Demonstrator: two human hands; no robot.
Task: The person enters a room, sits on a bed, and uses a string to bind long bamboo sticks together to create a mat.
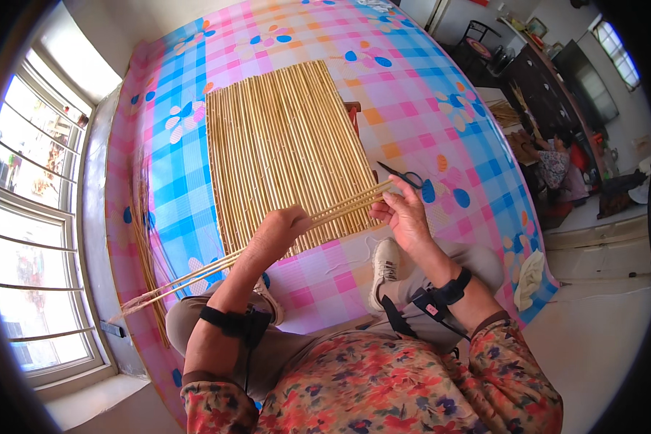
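A few long, thin straw-coloured stalks point(346, 207) slant across in front of me, their wispy far ends trailing off to the lower left. My left hand point(285, 223) is closed around them near their middle. At their right end, my right hand point(403, 215) has its thumb and fingers bent in on the tips. Beneath the stalks lies a mat of many parallel straw-coloured stalks point(278, 145), its near edge partly hidden by my left hand. Just beyond my right fingers rests a pair of dark-handled scissors point(414, 181).
A checked, flowered plastic sheet point(181, 173) covers the floor. More loose thin stalks point(143, 246) lie along its left side by the barred window point(40, 217). A reddish support point(353, 108) shows beside the mat. Crumpled pale cloth point(529, 281) lies right; another person point(555, 165) sits farther back.
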